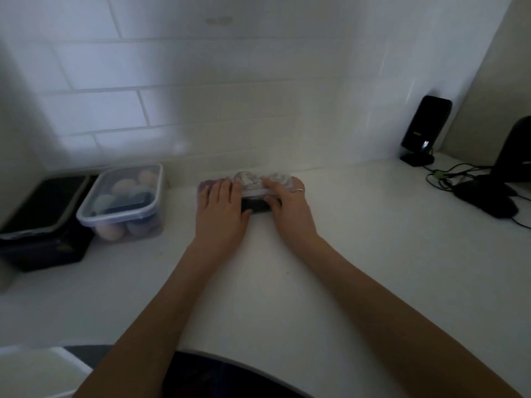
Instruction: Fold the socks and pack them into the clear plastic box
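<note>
A pale patterned sock (254,181) with a dark part (257,204) lies on the white counter (373,254) near the tiled wall. My left hand (221,208) rests on its left end, fingers spread over the fabric and thumb at the dark part. My right hand (290,206), wearing a ring, grips its right end. The clear plastic box (150,222) stands open to the left of my hands. It holds several rolled socks (123,186) in peach, pale blue and dark colours.
A black box (43,248) sits against the clear box's left side. At the far right a dark phone (426,124) leans on a stand, with cables (448,176) and a black stand base (488,198) beside it.
</note>
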`<state>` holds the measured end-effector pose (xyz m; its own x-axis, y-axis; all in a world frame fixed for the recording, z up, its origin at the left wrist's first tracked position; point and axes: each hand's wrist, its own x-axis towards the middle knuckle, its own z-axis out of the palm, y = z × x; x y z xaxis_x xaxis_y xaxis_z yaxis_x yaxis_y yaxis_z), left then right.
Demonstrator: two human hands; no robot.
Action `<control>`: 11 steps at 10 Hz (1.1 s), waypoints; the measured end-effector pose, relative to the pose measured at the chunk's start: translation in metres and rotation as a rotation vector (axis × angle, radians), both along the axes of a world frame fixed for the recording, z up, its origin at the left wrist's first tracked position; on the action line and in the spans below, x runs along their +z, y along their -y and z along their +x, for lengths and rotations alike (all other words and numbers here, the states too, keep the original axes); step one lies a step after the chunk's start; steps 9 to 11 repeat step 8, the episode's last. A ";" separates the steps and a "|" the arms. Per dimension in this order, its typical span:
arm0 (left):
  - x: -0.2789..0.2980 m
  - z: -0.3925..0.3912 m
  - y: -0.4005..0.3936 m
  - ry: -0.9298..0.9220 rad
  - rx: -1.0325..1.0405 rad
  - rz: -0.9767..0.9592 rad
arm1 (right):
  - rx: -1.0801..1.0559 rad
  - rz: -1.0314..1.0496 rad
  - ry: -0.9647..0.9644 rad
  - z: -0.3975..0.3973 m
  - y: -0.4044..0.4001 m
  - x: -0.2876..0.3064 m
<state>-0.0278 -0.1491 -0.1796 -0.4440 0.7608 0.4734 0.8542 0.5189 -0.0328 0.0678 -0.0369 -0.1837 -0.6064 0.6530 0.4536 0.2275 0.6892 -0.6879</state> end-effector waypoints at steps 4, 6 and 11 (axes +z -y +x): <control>-0.004 -0.074 0.013 0.070 0.167 -0.037 | 0.040 -0.005 -0.003 -0.086 0.018 -0.004; -0.009 -0.069 0.009 0.095 0.192 0.005 | 0.061 -0.036 0.024 -0.081 0.017 -0.005; 0.010 -0.056 0.031 0.367 -0.107 0.188 | 0.084 -0.238 -0.350 -0.063 0.009 0.029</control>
